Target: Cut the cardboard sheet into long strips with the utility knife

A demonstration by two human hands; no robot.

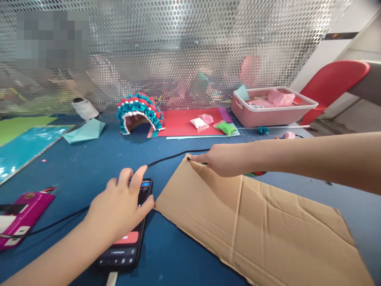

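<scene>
My left hand (117, 202) is over a black smartphone (127, 254) with a lit screen, its fingers bent but apart. Its thumb tip is beside the left corner of a flat brown cardboard piece (214, 214). My right hand (224, 159) is at the cardboard's upper corner, index finger stretched along it and the other fingers curled. A small dark tip shows at that fingertip; what the curled fingers hold, if anything, is hidden. Something green and red (256, 173) shows partly beneath the right wrist. A black cable (175, 155) runs behind the cardboard.
Behind stand a blue-and-red decorated arch (139, 113) with white beads and a pink basket (268, 111). Small bags, one with green filling (225, 127), lie on red sheets (175, 121). A magenta power bank-like device (28, 214) is at left. A perforated metal screen (178, 47) bounds the table.
</scene>
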